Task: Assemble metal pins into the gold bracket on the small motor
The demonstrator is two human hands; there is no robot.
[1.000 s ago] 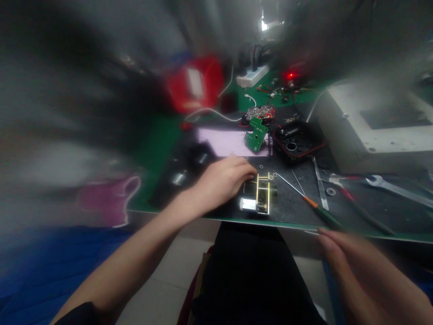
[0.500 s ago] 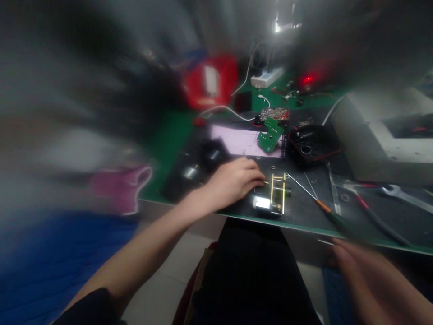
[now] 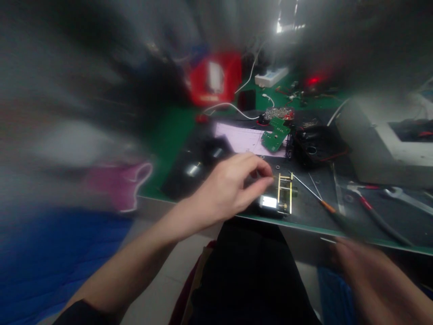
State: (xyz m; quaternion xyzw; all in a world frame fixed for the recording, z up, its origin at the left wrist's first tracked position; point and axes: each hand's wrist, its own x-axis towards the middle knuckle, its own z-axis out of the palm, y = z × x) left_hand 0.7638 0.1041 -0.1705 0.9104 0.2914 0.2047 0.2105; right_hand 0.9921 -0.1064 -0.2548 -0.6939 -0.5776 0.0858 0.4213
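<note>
- At near bench (image 3: 311, 213) edge, small brass-framed metal assembly (image 3: 284, 198) just right of left hand (image 3: 233, 189), long axis near-to-far; its fingertips pinched
- Right hand (image 3: 372, 280) farther off, blurred: posture cannot be told

The picture is dim, with white glare from a bright opening (image 3: 287, 22) at the top and a small red glow (image 3: 313, 81) below it. Radial blur smears the edges (the left side worst) and the right hand (image 3: 375, 280); only the centre is fairly sharp.
</note>
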